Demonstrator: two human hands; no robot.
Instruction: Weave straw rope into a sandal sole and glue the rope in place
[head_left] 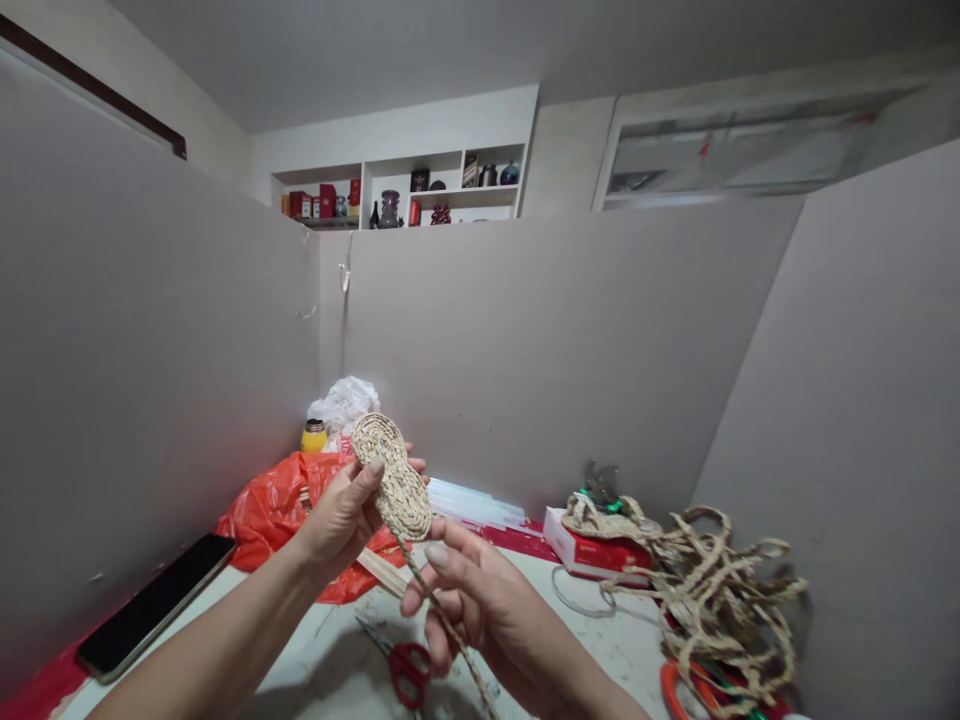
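Note:
My left hand (337, 515) holds a sole-shaped piece of coiled straw braid (405, 495) raised above the table, its thumb on the near face and fingertips showing behind. From the piece's lower end a thin straw cord (466, 655) runs down to the right. My right hand (499, 600) is closed loosely around this cord just below the piece, with the thumb above and the fingers curled. Under the hands lie red-handled scissors (409, 672) on the white tabletop (315, 655). A flat pale strip (382, 572) shows between the two hands.
On the right, a tangled heap of straw braid (720, 590) lies beside a red and white box (592, 550). An orange-red ring-shaped object (679, 690) sits below it. To the left are a black phone (157, 605) and a red plastic bag (274, 500). Grey panels (562, 340) enclose the table.

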